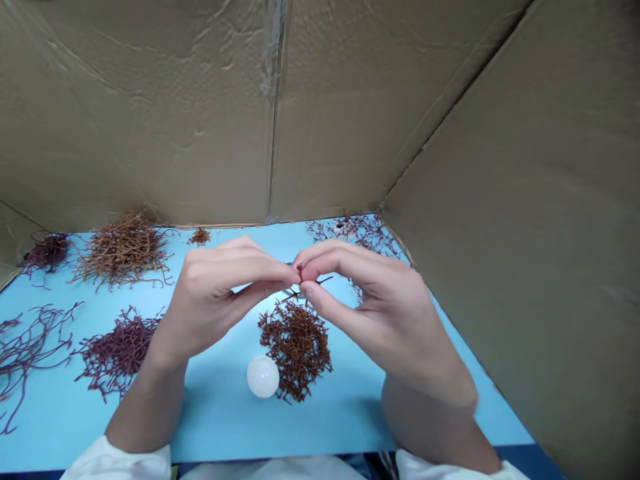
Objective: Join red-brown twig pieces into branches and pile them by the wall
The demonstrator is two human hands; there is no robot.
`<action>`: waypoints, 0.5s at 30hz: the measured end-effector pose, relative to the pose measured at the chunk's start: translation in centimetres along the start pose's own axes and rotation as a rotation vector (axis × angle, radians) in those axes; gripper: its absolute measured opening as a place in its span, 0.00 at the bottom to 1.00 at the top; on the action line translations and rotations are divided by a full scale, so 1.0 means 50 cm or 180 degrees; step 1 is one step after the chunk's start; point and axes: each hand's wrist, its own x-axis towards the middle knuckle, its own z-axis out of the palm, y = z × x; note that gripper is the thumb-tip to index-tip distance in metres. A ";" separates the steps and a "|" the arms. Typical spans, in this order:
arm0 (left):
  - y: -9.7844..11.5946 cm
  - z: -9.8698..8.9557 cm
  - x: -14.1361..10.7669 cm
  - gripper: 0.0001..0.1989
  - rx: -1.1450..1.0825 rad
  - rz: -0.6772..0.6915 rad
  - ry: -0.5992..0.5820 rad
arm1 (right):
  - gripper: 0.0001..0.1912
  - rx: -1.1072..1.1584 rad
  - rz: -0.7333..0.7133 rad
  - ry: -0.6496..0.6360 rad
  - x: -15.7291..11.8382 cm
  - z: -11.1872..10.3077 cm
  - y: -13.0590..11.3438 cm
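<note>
Left hand (215, 300) and right hand (385, 307) pinching a tiny reddish sprig (300, 270), lol

Fingertips of both clamped tight on it, right over the brown twiggy pile (295, 350), with a white ball (263, 377) just beside that pile.

Two hands show, one left hand (213, 297) and one right hand (383, 307), with one red sprig (300, 270) pinched between them. On the blue board (215, 417) lie seven heaps of dry branching strands: four maroon heaps (117, 353) and three brown heaps (123, 250). One white ball (263, 377) sits nearer the front edge, and four cardboard panels (400, 100) stand along the far and side edges
</note>
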 end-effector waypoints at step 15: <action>0.013 0.062 -0.003 0.13 0.0005 0.0154 0.0814 | 0.06 0.0233 0.0080 0.0417 -0.023 -0.006 -0.008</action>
